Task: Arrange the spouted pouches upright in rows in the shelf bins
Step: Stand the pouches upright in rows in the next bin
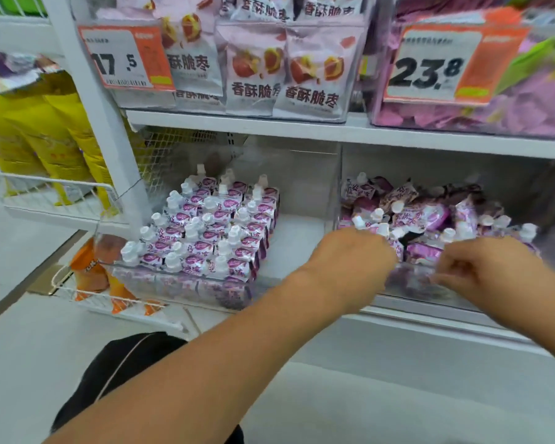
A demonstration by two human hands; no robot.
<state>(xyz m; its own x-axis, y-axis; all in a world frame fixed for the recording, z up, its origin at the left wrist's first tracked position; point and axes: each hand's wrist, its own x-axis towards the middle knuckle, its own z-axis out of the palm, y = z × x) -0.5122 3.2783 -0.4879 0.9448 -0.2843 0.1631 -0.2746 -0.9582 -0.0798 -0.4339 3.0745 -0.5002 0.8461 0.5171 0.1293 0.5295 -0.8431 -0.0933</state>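
on the lower shelf, left bin (186,283) holds spouted pouches (202,232) upright in neat rows. right bin (410,283) has a jumbled pile of pouches (430,213). my left hand (350,267) and right hand (484,267) sit at the right bin's front edge, fingers curled; can't tell if either grips anything.

Pouches (202,232) in the left bin were purple & white w/ white caps; the jumbled pouches (430,216) in the right bin showed the same purple-white print, some darker purple. Upper shelf: pale pink-grey bags (282,68) w/ red-orange fruit pics & black lettering. Price tags (125,57) were orange & white w/ black digits. Yellow bags (45,139) hung at left, orange packs (90,270) lower down. Shelf (269,125) was white.
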